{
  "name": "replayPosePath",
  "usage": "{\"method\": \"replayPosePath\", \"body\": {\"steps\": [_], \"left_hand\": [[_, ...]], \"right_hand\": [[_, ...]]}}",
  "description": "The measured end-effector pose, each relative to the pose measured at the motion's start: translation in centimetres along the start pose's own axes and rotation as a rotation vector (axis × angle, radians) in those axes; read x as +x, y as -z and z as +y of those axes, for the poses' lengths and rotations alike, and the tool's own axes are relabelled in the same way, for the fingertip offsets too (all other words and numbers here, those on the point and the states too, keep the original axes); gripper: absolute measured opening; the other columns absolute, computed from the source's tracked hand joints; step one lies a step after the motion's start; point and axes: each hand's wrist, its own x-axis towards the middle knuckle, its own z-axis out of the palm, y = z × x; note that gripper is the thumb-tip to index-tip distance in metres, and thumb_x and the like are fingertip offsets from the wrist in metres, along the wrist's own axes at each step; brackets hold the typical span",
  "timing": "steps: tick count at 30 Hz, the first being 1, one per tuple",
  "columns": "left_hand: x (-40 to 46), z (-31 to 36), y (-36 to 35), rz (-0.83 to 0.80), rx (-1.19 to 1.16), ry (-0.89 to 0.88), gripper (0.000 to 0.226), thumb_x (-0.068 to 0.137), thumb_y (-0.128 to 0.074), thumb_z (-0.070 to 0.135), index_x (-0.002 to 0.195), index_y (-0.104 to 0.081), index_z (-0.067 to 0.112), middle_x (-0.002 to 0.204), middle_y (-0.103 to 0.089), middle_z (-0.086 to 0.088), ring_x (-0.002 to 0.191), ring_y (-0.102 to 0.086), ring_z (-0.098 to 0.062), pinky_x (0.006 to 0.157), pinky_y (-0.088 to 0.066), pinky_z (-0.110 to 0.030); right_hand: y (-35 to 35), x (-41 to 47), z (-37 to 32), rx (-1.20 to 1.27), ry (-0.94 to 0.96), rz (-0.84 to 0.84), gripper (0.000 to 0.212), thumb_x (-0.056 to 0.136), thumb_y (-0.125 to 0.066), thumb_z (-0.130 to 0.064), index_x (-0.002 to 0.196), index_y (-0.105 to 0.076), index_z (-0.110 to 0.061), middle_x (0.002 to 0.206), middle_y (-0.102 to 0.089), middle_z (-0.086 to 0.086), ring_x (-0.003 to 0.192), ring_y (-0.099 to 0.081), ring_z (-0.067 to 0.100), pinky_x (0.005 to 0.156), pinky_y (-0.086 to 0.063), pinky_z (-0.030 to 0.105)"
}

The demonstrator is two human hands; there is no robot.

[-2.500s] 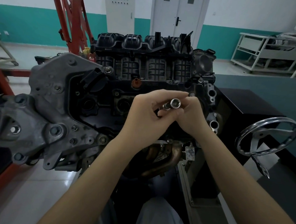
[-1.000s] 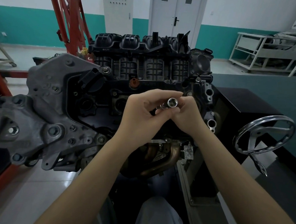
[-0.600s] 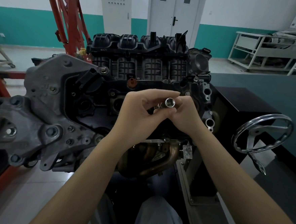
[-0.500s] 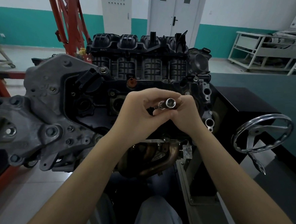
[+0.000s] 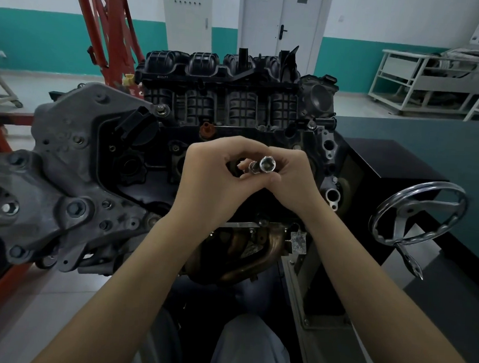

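White-and-teal walls (image 5: 44, 40), white double door (image 5: 280, 22) — pale tiled floor (image 5: 40, 295), white racks (image 5: 426, 81) right.

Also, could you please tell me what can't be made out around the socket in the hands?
Head view: the tool's shaft behind the socket is hidden by curled fingers of the left hand.
Head view: fingertips of the right hand sit behind the socket, unseen.
Head view: both hands cover part of the engine.
Head view: lettering on the intake manifold is too small to read.

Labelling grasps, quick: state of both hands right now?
Left hand: closed, pinching the socket.
Right hand: closed, holding the same socket.
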Motion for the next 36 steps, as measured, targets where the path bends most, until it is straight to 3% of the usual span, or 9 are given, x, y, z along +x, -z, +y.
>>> {"method": "replayPosePath", "body": {"steps": [4,6,10,12,17,23,28,33,36], "left_hand": [[-0.2,0.0,-0.3,0.018,-0.104,0.026,0.035,0.075,-0.077,-0.003,0.101,-0.07,0.018,0.095,-0.072,0.008,0.093,-0.069,-0.006,0.088,-0.056,-0.03],[-0.2,-0.1,-0.1,-0.026,-0.175,0.025,0.037,0.076,-0.074,-0.008,0.105,-0.068,0.014,0.099,-0.072,0.001,0.097,-0.07,-0.012,0.09,-0.055,-0.033],[-0.1,-0.1,-0.2,-0.035,-0.133,0.021,0.032,0.072,-0.08,-0.002,0.101,-0.071,0.01,0.096,-0.073,-0.001,0.095,-0.07,-0.01,0.088,-0.056,-0.032],[-0.2,0.0,-0.5,0.031,-0.104,0.021,0.026,0.073,-0.08,0.003,0.096,-0.072,0.011,0.091,-0.073,0.003,0.09,-0.07,-0.007,0.085,-0.056,-0.029],[-0.1,0.0,-0.5,-0.009,-0.141,0.019,0.031,0.081,-0.071,-0.004,0.108,-0.069,0.01,0.1,-0.072,-0.002,0.1,-0.068,-0.014,0.091,-0.055,-0.035],[0.0,0.1,-0.2,0.028,-0.07,-0.008,0.031,0.072,-0.082,0.004,0.1,-0.072,0.012,0.094,-0.073,0.001,0.092,-0.07,-0.009,0.085,-0.056,-0.029],[-0.1,0.0,-0.2,0.005,-0.152,-0.006,0.035,0.079,-0.072,-0.005,0.111,-0.067,0.008,0.101,-0.072,-0.006,0.1,-0.069,-0.015,0.091,-0.055,-0.036],[0.0,0.3,-0.2,-0.017,-0.089,-0.001,0.034,0.072,-0.081,0.002,0.104,-0.07,0.009,0.097,-0.072,-0.001,0.095,-0.069,-0.01,0.088,-0.056,-0.031],[0.0,0.5,-0.6,0.093,-0.067,0.01,0.028,0.071,-0.083,0.006,0.097,-0.073,0.013,0.091,-0.073,0.002,0.089,-0.07,-0.009,0.083,-0.057,-0.031]], "right_hand": [[-0.2,-0.2,-1.1,0.006,0.043,-0.078,0.018,0.082,-0.065,-0.018,0.094,-0.066,-0.033,0.086,-0.069,-0.027,0.087,-0.065,-0.007,0.076,-0.048,0.011],[-0.3,-0.2,-1.6,0.041,0.017,-0.081,0.021,0.08,-0.064,-0.019,0.089,-0.062,-0.038,0.081,-0.067,-0.033,0.082,-0.064,-0.011,0.073,-0.046,0.007],[0.0,0.0,-0.4,0.008,-0.008,-0.01,0.019,0.075,-0.075,-0.001,0.084,-0.073,-0.017,0.082,-0.074,-0.009,0.083,-0.071,0.012,0.074,-0.055,0.027],[-0.1,0.0,-0.3,0.017,-0.01,-0.005,0.01,0.078,-0.073,-0.009,0.088,-0.073,-0.007,0.085,-0.074,0.003,0.084,-0.071,0.021,0.076,-0.057,0.037],[-0.4,-0.3,-1.4,0.073,0.001,-0.055,0.02,0.082,-0.064,-0.017,0.094,-0.064,-0.033,0.083,-0.069,-0.029,0.084,-0.065,-0.008,0.074,-0.047,0.008],[-0.1,-0.1,-0.7,0.041,0.009,0.007,0.024,0.077,-0.073,-0.002,0.09,-0.069,-0.022,0.087,-0.072,-0.009,0.086,-0.07,0.009,0.078,-0.053,0.024],[-0.6,-0.2,-1.9,0.091,0.024,-0.094,0.029,0.084,-0.062,-0.015,0.091,-0.068,-0.042,0.084,-0.067,-0.033,0.084,-0.063,-0.011,0.074,-0.046,0.006],[-0.2,-0.1,-0.7,0.067,-0.006,-0.019,0.028,0.075,-0.072,0.001,0.085,-0.072,-0.025,0.081,-0.072,-0.015,0.084,-0.069,0.004,0.078,-0.052,0.019],[-0.4,-0.2,-1.1,0.062,0.014,-0.016,0.019,0.079,-0.071,-0.01,0.091,-0.07,-0.025,0.085,-0.071,-0.018,0.087,-0.069,0.003,0.078,-0.052,0.018]]}}
